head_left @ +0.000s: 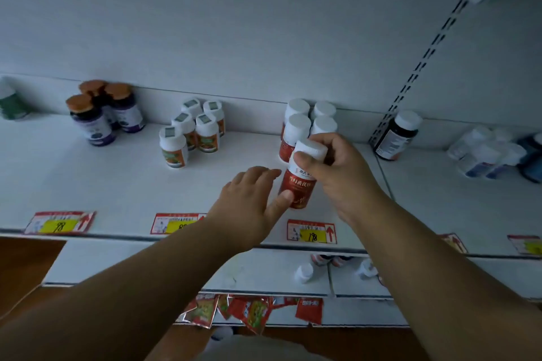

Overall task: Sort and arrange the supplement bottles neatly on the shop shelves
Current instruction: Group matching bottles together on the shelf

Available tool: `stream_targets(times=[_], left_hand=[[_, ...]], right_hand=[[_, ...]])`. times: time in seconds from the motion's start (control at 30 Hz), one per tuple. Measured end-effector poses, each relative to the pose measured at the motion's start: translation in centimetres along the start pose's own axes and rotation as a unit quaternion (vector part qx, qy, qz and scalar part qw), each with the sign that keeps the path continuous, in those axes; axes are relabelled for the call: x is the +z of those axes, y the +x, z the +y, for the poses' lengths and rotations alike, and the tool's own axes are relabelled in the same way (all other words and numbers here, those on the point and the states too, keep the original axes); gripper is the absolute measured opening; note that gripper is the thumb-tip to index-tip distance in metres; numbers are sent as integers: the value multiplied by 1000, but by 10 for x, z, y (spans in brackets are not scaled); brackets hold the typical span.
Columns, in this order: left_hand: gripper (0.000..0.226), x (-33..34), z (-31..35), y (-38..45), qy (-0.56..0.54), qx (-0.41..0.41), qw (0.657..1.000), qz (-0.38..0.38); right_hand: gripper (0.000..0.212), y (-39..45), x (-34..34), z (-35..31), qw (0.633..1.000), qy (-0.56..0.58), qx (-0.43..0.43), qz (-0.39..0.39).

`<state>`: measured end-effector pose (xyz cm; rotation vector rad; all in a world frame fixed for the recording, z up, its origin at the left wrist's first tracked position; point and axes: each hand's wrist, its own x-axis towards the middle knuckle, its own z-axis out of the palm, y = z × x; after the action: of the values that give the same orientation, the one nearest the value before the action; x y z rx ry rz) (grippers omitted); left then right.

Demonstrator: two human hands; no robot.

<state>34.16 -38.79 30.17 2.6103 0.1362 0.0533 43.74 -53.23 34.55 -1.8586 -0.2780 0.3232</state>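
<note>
Red bottle (299,184) standing on shelf (123,184), in front of four red-label bottles (299,129), partly hidden. We are gripping its white cap with right hand (337,173); left hand (252,202) open, thumb touching its base. Five orange-label bottles (193,132), three purple bottles (102,111) farther left. Right-edge bottles (492,152) blurred.

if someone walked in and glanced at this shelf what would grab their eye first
Most likely the two hands at the middle of the shelf: the right hand grips a red-labelled bottle by its white cap, while the left hand touches its lower side with the thumb. Right behind stands a cluster of matching red bottles, and a yellow price tag marked 198 sits on the shelf edge just below.
</note>
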Motion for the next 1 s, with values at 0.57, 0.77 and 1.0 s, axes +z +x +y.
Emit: stream_targets(times=[0.57,0.77,1.0], left_hand=[[77,44,-7,74,134,-57,989,-34],[81,46,-17,74,114,-41,992,-41],[71,12,-21,17,70,-2,998,1]], right_hand=[[55,48,19,10,922,-356,-142,59],[52,37,27,17,914,-366,-142,104],[58,-17,38,31,916,-328,-167,161]])
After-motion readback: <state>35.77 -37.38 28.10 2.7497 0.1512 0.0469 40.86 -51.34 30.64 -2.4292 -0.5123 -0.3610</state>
